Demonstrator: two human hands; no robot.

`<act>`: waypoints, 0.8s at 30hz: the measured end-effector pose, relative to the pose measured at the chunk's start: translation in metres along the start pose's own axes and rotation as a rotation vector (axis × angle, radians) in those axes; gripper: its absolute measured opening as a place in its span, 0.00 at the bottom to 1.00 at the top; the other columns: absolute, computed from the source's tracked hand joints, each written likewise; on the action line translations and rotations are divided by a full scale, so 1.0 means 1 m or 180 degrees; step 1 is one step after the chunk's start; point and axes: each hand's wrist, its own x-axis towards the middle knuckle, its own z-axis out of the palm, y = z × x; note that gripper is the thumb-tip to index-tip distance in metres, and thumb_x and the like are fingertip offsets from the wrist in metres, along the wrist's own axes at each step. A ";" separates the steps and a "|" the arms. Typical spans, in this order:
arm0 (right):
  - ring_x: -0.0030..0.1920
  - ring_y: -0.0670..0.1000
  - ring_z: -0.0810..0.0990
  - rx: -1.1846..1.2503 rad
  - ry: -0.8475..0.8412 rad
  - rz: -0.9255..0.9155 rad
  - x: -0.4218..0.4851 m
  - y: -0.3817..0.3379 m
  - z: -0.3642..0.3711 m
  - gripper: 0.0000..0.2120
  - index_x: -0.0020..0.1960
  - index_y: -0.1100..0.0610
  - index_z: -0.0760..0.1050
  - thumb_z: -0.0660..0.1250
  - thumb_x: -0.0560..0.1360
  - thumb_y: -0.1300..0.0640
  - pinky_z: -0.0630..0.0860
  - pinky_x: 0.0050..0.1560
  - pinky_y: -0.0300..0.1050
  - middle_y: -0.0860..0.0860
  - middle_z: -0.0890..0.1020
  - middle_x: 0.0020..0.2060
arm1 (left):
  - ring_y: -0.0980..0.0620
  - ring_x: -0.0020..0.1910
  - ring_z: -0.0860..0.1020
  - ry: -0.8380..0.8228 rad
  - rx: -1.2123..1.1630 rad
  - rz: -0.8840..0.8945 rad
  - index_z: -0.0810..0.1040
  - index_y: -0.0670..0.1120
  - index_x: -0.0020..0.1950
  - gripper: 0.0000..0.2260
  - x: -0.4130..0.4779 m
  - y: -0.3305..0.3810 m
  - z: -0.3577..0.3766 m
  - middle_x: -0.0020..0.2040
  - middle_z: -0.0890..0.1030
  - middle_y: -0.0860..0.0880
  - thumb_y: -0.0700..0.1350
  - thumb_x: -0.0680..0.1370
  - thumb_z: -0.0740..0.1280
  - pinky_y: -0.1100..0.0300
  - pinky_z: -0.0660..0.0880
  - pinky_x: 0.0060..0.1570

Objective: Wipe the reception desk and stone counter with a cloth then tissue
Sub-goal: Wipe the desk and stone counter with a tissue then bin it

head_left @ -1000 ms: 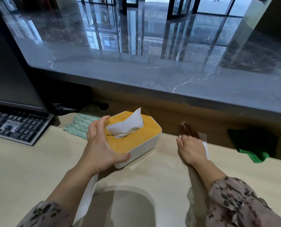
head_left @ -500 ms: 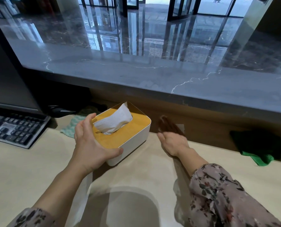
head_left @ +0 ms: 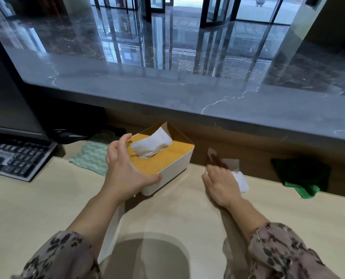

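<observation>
A white tissue box with a yellow lid stands on the pale reception desk, a tissue sticking out of its slot. My left hand grips the box's near left corner, thumb on the front wall and fingers over the lid. To the right of the box, my right hand presses a white tissue flat on the desk, close to the brown back panel. The grey stone counter runs above and behind the desk.
A dark green cloth lies at the back right of the desk. Behind the box on the left lies a teal patterned cloth. A keyboard and a monitor fill the left side.
My right hand slid the tissue left along the back of the desk, then back to the right. The box in my left hand shifted slightly left and returned.
</observation>
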 end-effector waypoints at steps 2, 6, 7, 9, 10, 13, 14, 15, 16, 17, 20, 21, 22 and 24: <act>0.70 0.56 0.65 0.0117 -0.0034 -0.0463 -0.015 -0.012 0.013 0.37 0.70 0.60 0.63 0.35 0.73 0.41 0.60 0.71 0.51 0.55 0.68 0.70 | 0.49 0.70 0.57 0.0006 0.0011 0.0036 0.52 0.59 0.73 0.53 0.002 0.002 0.002 0.70 0.55 0.54 0.54 0.56 0.81 0.55 0.65 0.60; 0.78 0.50 0.45 0.0352 -0.0262 -0.0941 -0.057 -0.050 0.035 0.35 0.78 0.59 0.48 0.35 0.77 0.40 0.42 0.75 0.45 0.52 0.47 0.78 | 0.47 0.71 0.57 -0.0073 0.0011 0.0014 0.52 0.58 0.73 0.53 0.003 0.002 0.004 0.71 0.54 0.53 0.53 0.57 0.81 0.50 0.65 0.66; 0.78 0.51 0.49 0.0368 -0.0249 -0.1108 -0.070 -0.059 0.040 0.33 0.78 0.60 0.53 0.39 0.79 0.42 0.45 0.75 0.44 0.53 0.51 0.77 | 0.47 0.72 0.57 -0.0097 0.0003 0.0015 0.52 0.57 0.73 0.53 0.003 0.001 0.005 0.71 0.54 0.52 0.52 0.57 0.82 0.49 0.65 0.67; 0.74 0.50 0.64 0.0304 -0.0269 -0.1303 -0.092 -0.081 0.047 0.28 0.72 0.58 0.67 0.49 0.78 0.45 0.64 0.71 0.44 0.53 0.66 0.73 | 0.46 0.73 0.56 -0.0169 -0.0040 -0.0017 0.49 0.57 0.74 0.55 0.000 0.001 0.006 0.73 0.52 0.52 0.52 0.58 0.82 0.47 0.64 0.70; 0.71 0.50 0.68 0.0226 -0.0262 -0.1458 -0.103 -0.093 0.053 0.26 0.69 0.57 0.71 0.53 0.76 0.46 0.71 0.66 0.45 0.53 0.71 0.70 | 0.46 0.74 0.54 -0.0207 -0.0069 -0.0060 0.47 0.58 0.75 0.56 -0.001 0.001 0.006 0.75 0.50 0.52 0.53 0.58 0.82 0.46 0.63 0.71; 0.76 0.53 0.56 0.0360 -0.0533 -0.1806 -0.128 -0.117 0.063 0.27 0.74 0.60 0.62 0.51 0.78 0.49 0.57 0.73 0.51 0.56 0.61 0.75 | 0.46 0.78 0.48 -0.0331 -0.0084 -0.0215 0.40 0.60 0.76 0.61 -0.006 0.003 0.002 0.78 0.40 0.52 0.57 0.57 0.82 0.43 0.59 0.72; 0.77 0.53 0.50 0.0319 -0.0561 -0.1909 -0.128 -0.117 0.063 0.27 0.76 0.60 0.56 0.49 0.79 0.50 0.50 0.74 0.51 0.56 0.55 0.77 | 0.47 0.78 0.45 -0.0351 -0.0067 -0.0222 0.39 0.60 0.76 0.62 -0.010 0.003 0.000 0.78 0.37 0.51 0.58 0.57 0.81 0.43 0.58 0.72; 0.78 0.53 0.47 0.0260 -0.0540 -0.1965 -0.126 -0.114 0.062 0.28 0.77 0.59 0.53 0.47 0.80 0.50 0.47 0.75 0.50 0.55 0.51 0.78 | 0.48 0.78 0.44 -0.0343 -0.0048 -0.0200 0.38 0.60 0.76 0.62 -0.014 0.003 -0.002 0.78 0.36 0.51 0.59 0.57 0.81 0.43 0.57 0.72; 0.78 0.51 0.45 0.0173 -0.0481 -0.2032 -0.122 -0.111 0.061 0.28 0.78 0.58 0.51 0.46 0.80 0.49 0.45 0.75 0.48 0.53 0.49 0.78 | 0.49 0.78 0.43 -0.0304 -0.0054 -0.0172 0.38 0.59 0.76 0.62 -0.019 0.002 -0.004 0.78 0.36 0.51 0.60 0.58 0.80 0.44 0.56 0.72; 0.78 0.50 0.44 0.0078 -0.0460 -0.2087 -0.119 -0.107 0.057 0.29 0.78 0.57 0.50 0.44 0.79 0.48 0.44 0.74 0.47 0.52 0.48 0.78 | 0.49 0.78 0.43 -0.0239 -0.0080 -0.0153 0.38 0.58 0.77 0.61 -0.025 0.000 -0.006 0.78 0.37 0.51 0.60 0.59 0.79 0.45 0.56 0.72; 0.77 0.47 0.41 -0.0027 -0.0541 -0.2034 -0.110 -0.095 0.049 0.31 0.79 0.55 0.45 0.40 0.78 0.46 0.38 0.73 0.43 0.49 0.44 0.78 | 0.51 0.78 0.43 -0.0091 -0.0141 -0.0173 0.40 0.56 0.77 0.57 -0.046 -0.011 -0.005 0.78 0.39 0.50 0.60 0.62 0.78 0.49 0.55 0.73; 0.77 0.47 0.39 -0.0025 -0.0529 -0.1934 -0.109 -0.090 0.045 0.31 0.79 0.55 0.44 0.39 0.78 0.45 0.36 0.73 0.42 0.48 0.43 0.78 | 0.51 0.78 0.43 -0.0070 -0.0132 -0.0177 0.40 0.56 0.77 0.57 -0.055 -0.015 -0.004 0.78 0.39 0.50 0.59 0.63 0.77 0.49 0.55 0.73; 0.77 0.47 0.39 0.0013 -0.0490 -0.1777 -0.108 -0.083 0.043 0.31 0.79 0.55 0.43 0.39 0.79 0.45 0.36 0.75 0.43 0.48 0.42 0.78 | 0.52 0.78 0.43 -0.0067 -0.0139 -0.0187 0.40 0.55 0.78 0.56 -0.063 -0.019 -0.002 0.78 0.40 0.51 0.59 0.64 0.77 0.49 0.56 0.74; 0.77 0.46 0.38 0.0050 -0.0394 -0.1400 -0.104 -0.060 0.039 0.30 0.79 0.55 0.42 0.40 0.80 0.44 0.39 0.76 0.45 0.48 0.40 0.77 | 0.52 0.78 0.45 -0.0113 -0.0122 -0.0225 0.41 0.54 0.78 0.55 -0.082 -0.025 0.002 0.78 0.41 0.52 0.58 0.65 0.77 0.48 0.57 0.74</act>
